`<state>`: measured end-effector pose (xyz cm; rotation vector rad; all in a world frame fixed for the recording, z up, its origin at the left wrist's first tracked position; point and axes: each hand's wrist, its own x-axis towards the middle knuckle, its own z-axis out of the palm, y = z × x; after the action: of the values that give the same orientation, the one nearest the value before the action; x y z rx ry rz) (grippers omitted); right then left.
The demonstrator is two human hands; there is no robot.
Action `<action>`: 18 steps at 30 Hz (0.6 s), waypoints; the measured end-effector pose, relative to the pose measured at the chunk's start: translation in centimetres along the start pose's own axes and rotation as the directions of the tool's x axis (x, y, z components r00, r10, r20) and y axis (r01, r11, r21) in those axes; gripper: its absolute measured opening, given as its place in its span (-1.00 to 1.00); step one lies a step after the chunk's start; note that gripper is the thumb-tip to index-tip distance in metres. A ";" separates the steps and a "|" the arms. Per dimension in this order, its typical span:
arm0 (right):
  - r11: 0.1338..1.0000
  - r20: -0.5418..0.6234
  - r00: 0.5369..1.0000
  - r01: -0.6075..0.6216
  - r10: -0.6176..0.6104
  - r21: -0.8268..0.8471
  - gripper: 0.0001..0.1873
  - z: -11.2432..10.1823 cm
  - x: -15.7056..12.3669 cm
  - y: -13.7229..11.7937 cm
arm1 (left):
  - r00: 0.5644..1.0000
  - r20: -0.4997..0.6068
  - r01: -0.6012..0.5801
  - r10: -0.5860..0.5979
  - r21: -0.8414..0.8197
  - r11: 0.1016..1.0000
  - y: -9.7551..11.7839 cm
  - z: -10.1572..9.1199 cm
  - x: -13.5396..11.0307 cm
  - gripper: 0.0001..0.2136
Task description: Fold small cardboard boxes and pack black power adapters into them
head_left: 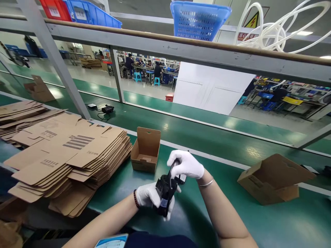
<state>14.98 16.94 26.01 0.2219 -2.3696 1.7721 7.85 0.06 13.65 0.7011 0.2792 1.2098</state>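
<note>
My left hand [150, 195], in a white glove, is wrapped round a dark device [163, 191] with a pale label on its side. I cannot make out the device's exact kind. Over it, my gloved right hand [185, 164] pinches a black cable [171, 172] that loops up from the device. A small dark piece with a white label [182, 178] hangs just below my right fingers, partly hidden. Just beyond my hands, an open cardboard box [145, 162] stands with its lid flap raised.
Flattened cardboard boxes [77, 144] are stacked at the left. Another opened box [269, 182] rests at the right. A black device with a cable [107, 109] lies on the green conveyor belt [196, 128]. Overhead, a shelf rail [165, 38] carries a blue basket [199, 20] and white tubing [271, 32].
</note>
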 end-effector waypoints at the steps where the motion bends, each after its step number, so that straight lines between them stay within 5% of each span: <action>1: 1.000 -0.024 1.000 -0.012 0.012 0.028 -0.53 0.1 -0.2 0.0 | 0.999 0.033 0.017 -0.016 -0.029 0.999 -0.3 -0.5 0.0 -0.29; 5: 1.000 -0.191 0.981 0.020 -0.021 -0.005 -0.63 0.9 -0.7 -0.3 | 0.990 0.135 0.046 -0.034 -0.090 0.995 -0.9 -1.6 0.0 -0.24; 7: 0.998 -0.181 0.982 -0.056 0.049 -0.034 -0.69 1.4 -0.5 0.2 | 0.990 0.121 0.069 -0.069 0.005 0.998 -0.2 -0.9 0.0 -0.22; 10: 0.970 -0.040 0.970 -0.240 0.238 -0.045 -0.71 2.0 -0.5 1.5 | 0.998 -0.056 0.060 -0.042 0.371 0.927 2.0 1.1 0.0 -0.28; 12: 0.955 -0.044 0.962 -0.272 0.268 -0.119 -0.75 2.1 -1.1 1.9 | 0.966 -0.216 0.029 0.141 0.633 0.773 3.1 2.3 -0.1 -0.41; 14: 0.943 -0.121 0.977 -0.200 0.174 -0.266 -0.77 2.3 -2.1 1.7 | 0.855 -0.332 0.026 0.398 0.794 0.608 3.4 3.0 -0.2 -0.45; 18: 0.860 -0.097 0.995 -0.058 0.010 -0.507 -0.51 3.9 -4.1 0.5 | 0.531 -0.374 -0.008 0.760 0.895 0.446 2.0 3.3 0.1 -0.32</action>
<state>18.65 13.43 23.51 0.0223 -2.6773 1.0696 8.15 -0.64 17.43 1.0849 1.5953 1.8846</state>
